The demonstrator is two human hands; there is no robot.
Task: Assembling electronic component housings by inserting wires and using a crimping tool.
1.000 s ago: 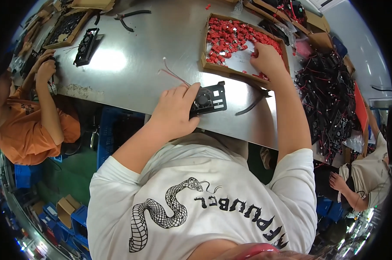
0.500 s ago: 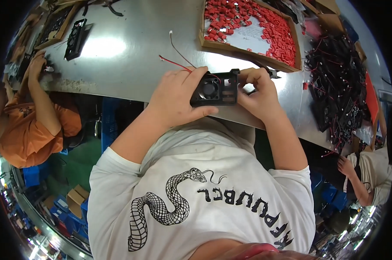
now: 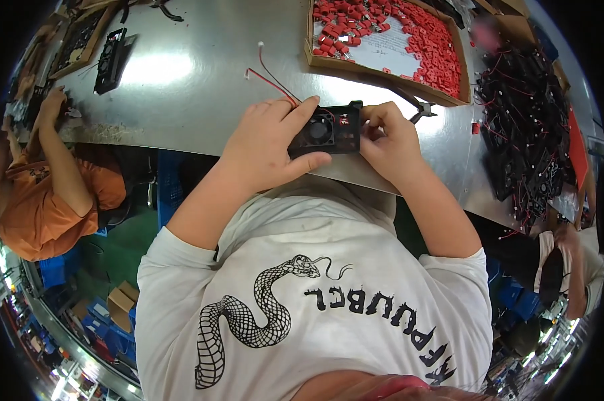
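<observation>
A black plastic housing with a small fan (image 3: pixel 319 130) in it lies across my hands at the near edge of the metal table. My left hand (image 3: pixel 265 137) is closed round its left end, thumb along the near side and fingers over the far side. Red and black wires (image 3: pixel 273 80) run out from under those fingers onto the table, each tipped with a pale connector. At the housing's right end, my right hand (image 3: pixel 390 137) has its fingers curled in a pinch; what they hold is hidden. A small red part (image 3: pixel 344 120) shows through the housing's upper opening.
A cardboard tray (image 3: pixel 355 72) of red parts stands beyond my hands, with pliers (image 3: pixel 422 110) beside it. A heap of black fan housings (image 3: pixel 522 140) lies right. Another fan housing (image 3: pixel 109 61) stands left, near a co-worker in orange (image 3: pixel 61 207). Another person (image 3: pixel 569 267) is at far right.
The housing and both hands have shifted slightly left and away from me. Red now shows through the housing's opening. The right-hand person's arm has moved.
</observation>
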